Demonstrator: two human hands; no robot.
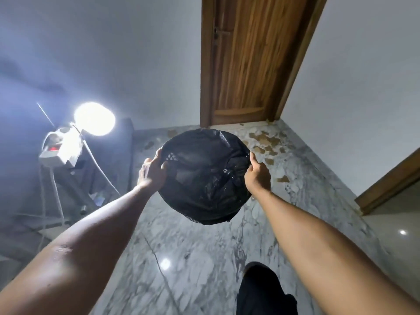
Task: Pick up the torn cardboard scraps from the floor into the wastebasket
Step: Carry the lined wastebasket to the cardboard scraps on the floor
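Wastebasket (204, 176) round, black mesh, crinkled liner hiding interior; left hand (152, 170), right hand (258, 175) grip rim; brown ragged scraps (263, 139) beyond wastebasket, blurred.

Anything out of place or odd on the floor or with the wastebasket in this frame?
Yes. Torn cardboard scraps lie scattered over the marble floor by the wooden door. The black-lined wastebasket is off the floor, gripped at its rim by the left hand and right hand.
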